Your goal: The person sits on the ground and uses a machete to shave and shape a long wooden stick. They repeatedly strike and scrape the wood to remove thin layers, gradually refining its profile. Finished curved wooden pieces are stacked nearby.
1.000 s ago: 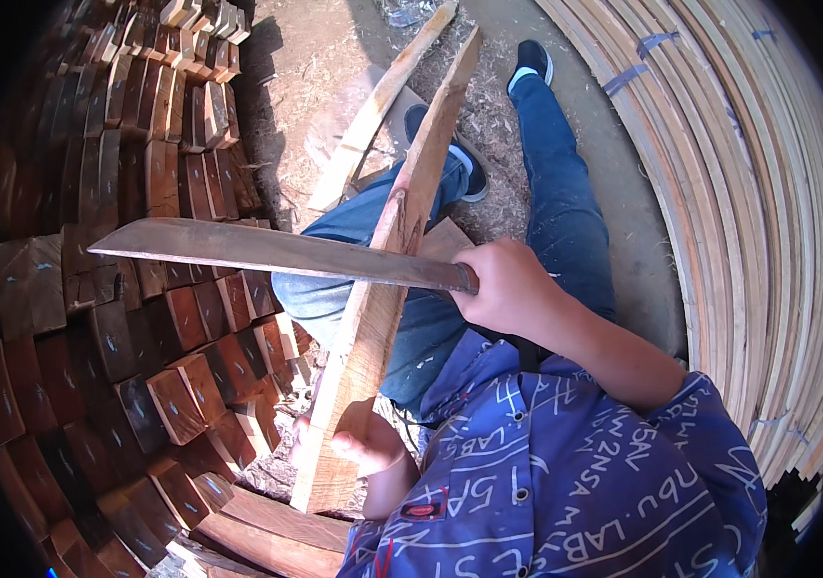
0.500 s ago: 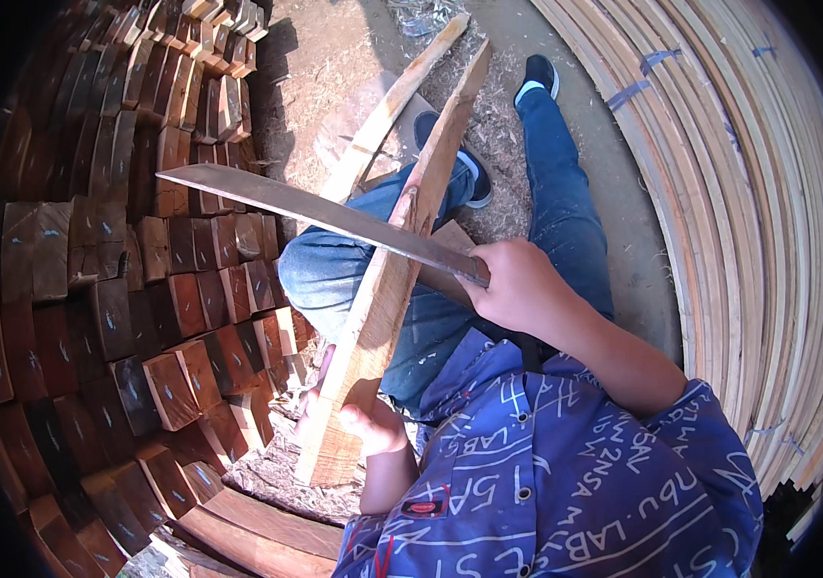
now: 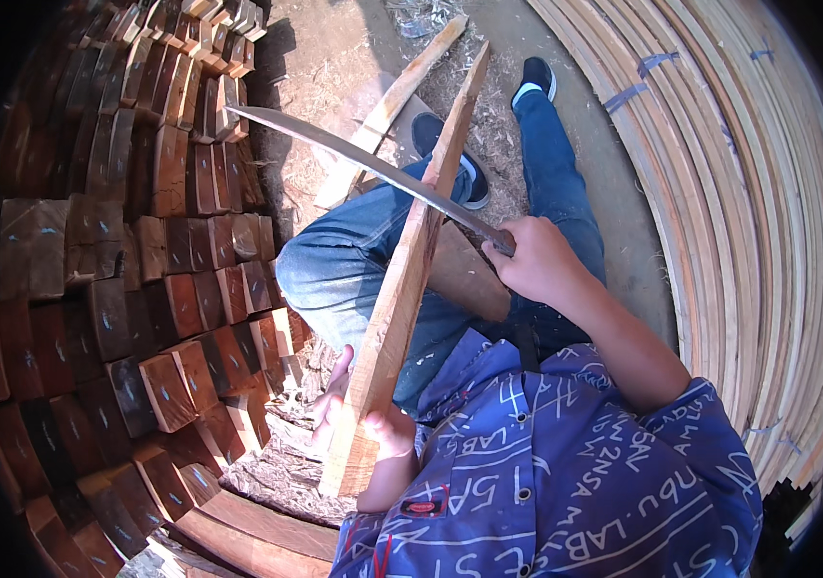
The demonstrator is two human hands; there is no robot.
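My right hand (image 3: 544,260) is closed round the near end of a machete (image 3: 358,159); its handle is hidden in my fist. The long dark blade points to the upper left and crosses over the upper half of a tapered piece of wood (image 3: 387,332). That wood slants upward from my lap, thin at its far end and thick at the near end. Near the thick end, my left hand (image 3: 392,433) grips it, thumb on the right side and fingers showing on the left. Behind the wood, a brown wooden block (image 3: 469,275) sits between my legs.
Stacked short timber blocks (image 3: 122,289) fill the left side. Long bundled boards (image 3: 720,193) curve along the right. Another wood strip (image 3: 402,91) lies on the ground ahead, among shavings. A reddish beam (image 3: 257,539) is at the lower left.
The machete's tip has swung up and to the right, and its blade now shows narrower. My right hand has shifted slightly right. The wood has turned a little, its near end moving right.
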